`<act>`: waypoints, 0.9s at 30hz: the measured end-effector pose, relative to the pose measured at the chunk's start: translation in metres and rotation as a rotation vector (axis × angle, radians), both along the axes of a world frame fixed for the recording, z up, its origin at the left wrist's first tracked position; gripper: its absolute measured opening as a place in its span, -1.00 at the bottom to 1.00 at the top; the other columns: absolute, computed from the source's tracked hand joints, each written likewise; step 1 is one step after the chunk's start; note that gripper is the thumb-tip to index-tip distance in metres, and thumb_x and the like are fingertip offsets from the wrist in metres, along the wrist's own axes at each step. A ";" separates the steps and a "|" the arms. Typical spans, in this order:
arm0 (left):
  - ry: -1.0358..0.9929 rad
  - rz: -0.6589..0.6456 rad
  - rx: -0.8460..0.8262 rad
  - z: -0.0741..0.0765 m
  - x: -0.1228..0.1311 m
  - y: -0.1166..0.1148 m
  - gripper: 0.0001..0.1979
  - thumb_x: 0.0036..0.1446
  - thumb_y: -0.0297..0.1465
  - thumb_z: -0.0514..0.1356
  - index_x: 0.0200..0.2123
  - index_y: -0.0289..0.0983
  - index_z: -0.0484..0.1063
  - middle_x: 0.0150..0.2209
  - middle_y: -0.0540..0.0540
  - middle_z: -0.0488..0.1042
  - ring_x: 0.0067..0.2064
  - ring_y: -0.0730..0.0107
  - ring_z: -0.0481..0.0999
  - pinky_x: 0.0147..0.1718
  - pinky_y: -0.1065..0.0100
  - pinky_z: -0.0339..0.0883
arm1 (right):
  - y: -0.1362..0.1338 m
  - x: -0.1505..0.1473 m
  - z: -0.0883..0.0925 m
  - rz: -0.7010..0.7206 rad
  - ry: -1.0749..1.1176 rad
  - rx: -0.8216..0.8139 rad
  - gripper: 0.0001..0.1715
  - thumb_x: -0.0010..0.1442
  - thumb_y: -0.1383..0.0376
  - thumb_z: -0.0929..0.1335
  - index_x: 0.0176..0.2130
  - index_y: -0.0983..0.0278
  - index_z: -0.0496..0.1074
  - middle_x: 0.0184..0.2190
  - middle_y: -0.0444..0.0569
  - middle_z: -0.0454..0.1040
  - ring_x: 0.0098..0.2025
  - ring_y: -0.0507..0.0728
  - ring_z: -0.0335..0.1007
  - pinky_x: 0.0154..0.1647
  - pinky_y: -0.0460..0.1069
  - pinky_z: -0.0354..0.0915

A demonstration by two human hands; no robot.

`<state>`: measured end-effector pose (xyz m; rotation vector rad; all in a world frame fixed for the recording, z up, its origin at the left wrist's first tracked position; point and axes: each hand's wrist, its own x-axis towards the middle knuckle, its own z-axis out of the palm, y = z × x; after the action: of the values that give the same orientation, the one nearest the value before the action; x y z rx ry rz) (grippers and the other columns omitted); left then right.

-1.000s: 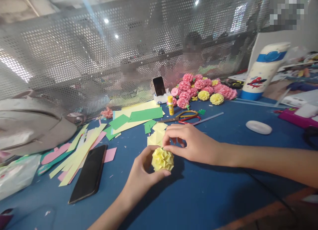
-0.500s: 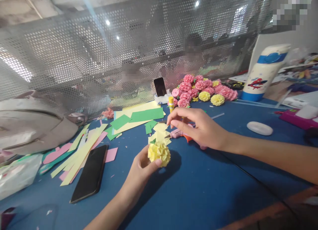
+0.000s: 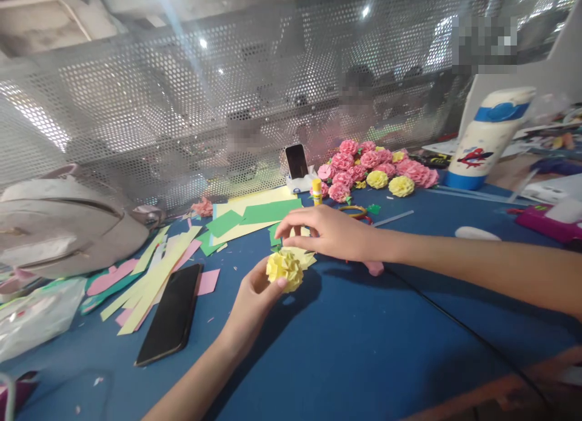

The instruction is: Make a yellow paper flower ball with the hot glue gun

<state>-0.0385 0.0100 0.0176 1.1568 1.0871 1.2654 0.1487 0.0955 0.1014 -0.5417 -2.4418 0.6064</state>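
Observation:
A round yellow paper flower (image 3: 285, 271) with many folded petals is held in my left hand (image 3: 257, 293), the thumb on its near side. A bit of green shows at its far edge. Just above and behind the flower, my right hand (image 3: 327, 232) hovers with curved fingers apart; I see nothing held in it. Yellow paper pieces (image 3: 304, 257) lie beneath that hand. A pink glue gun (image 3: 374, 268) is mostly hidden behind the hand and wrist, its black cord (image 3: 459, 327) running to the lower right.
Pink and yellow paper flowers (image 3: 343, 162) are heaped at the back, near a glue stick (image 3: 317, 192) and a propped phone (image 3: 296, 161). Left are paper strips (image 3: 159, 275), a black phone (image 3: 170, 318) and a bag (image 3: 63, 221). A bottle (image 3: 484, 139) stands at right.
My right hand has moved left, over the yellow paper and close to the flower, uncovering scissors-like loops behind it. My left hand has raised the flower slightly leftward. The view has shifted a little.

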 end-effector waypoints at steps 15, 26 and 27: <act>0.099 0.400 0.117 -0.007 -0.024 0.015 -0.58 0.11 -0.21 0.32 0.02 -0.18 0.41 0.02 -0.09 0.52 0.04 0.24 0.50 0.08 0.20 0.31 | 0.021 -0.014 -0.015 0.068 -0.054 -0.094 -0.90 0.21 0.32 0.40 -0.33 0.30 0.54 -0.40 -0.14 0.56 -0.40 -0.01 0.39 -0.38 -0.10 0.21; 0.114 0.450 0.143 -0.006 -0.029 0.012 -0.56 0.09 -0.21 0.33 0.00 -0.24 0.41 -0.01 -0.15 0.53 0.00 0.23 0.53 0.02 0.23 0.35 | 0.007 -0.004 -0.015 -0.045 -0.109 0.081 -0.80 0.29 0.29 0.31 -0.26 0.26 0.54 -0.33 -0.07 0.57 -0.32 0.07 0.44 -0.29 -0.03 0.22; 0.117 0.448 0.154 -0.006 -0.028 0.012 -0.56 0.08 -0.21 0.33 0.00 -0.24 0.40 0.00 -0.15 0.52 0.01 0.22 0.53 0.04 0.22 0.34 | 0.008 0.006 -0.010 -0.151 -0.117 0.057 -0.77 0.30 0.24 0.30 -0.30 0.27 0.51 -0.42 -0.09 0.55 -0.42 0.04 0.40 -0.36 -0.05 0.19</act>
<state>-0.0667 0.0217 0.0117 1.1491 1.4084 1.6662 0.1552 0.1031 0.0912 -0.7496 -2.4904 0.4522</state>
